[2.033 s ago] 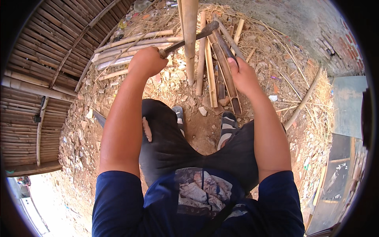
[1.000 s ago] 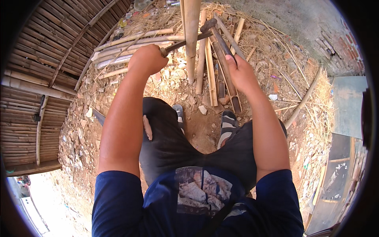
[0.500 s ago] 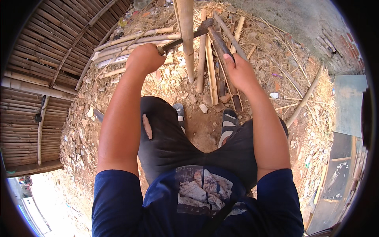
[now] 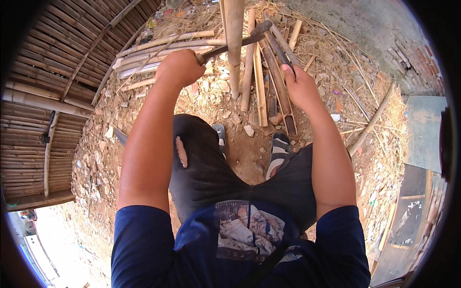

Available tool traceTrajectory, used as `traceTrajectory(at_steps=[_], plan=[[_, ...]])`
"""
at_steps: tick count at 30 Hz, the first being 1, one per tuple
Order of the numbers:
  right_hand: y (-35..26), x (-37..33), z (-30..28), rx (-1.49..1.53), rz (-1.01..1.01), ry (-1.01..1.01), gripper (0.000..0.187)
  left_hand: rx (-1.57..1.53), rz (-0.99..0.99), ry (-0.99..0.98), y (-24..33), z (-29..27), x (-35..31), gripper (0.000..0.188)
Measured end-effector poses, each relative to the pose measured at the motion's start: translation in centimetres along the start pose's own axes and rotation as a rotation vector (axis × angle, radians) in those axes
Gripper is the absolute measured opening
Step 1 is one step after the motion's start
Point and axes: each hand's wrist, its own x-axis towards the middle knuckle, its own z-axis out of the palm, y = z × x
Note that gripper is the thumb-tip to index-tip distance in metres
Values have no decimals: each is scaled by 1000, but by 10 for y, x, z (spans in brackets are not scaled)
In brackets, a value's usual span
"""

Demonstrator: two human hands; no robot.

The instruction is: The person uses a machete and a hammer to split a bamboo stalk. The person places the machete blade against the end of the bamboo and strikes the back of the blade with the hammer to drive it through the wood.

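Observation:
An upright bamboo pole point(image 4: 234, 57) stands in front of me, with a split running up from where a machete point(image 4: 218, 51) crosses it. My left hand point(image 4: 181, 68) is closed round the machete's handle, left of the pole. The blade shows on both sides of the pole, so it appears to sit in the split. My right hand point(image 4: 301, 86) grips the dark handle of a hammer point(image 4: 277, 49). The hammer's head lies at the blade's far end, right of the pole; whether they touch I cannot tell.
Split bamboo pieces point(image 4: 260, 91) lie on the ground right of the pole, and several bamboo poles point(image 4: 168, 44) to its left. Straw and stone chips cover the dirt. A slatted bamboo wall point(image 4: 53, 53) rises at left, a concrete wall point(image 4: 365, 29) at far right. My sandalled feet point(image 4: 280, 151) are close by.
The bamboo pole, machete and hammer have shifted slightly to the right in the view, with both hands. My grip on both tools is unchanged.

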Motion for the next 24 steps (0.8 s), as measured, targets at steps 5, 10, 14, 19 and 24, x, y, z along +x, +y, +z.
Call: traceTrajectory(at_steps=[5,10,14,19,24], plan=[[-18,-10,-20,200,-45,119,51,9,-56,-10,-4,1,-3,35],[-24,-21,-27,362,-174,300,51,-14,-20,-9,-9,5,1,40],[-6,-5,3,-92,-36,-58,52,3,-18,-15,-4,1,1,37],[-1,-9,9,-111,-8,-268,54,27,-11,-13,-14,5,5,38],[-35,-19,-44,35,-53,-43,50,21,-42,32,-20,10,4,43]])
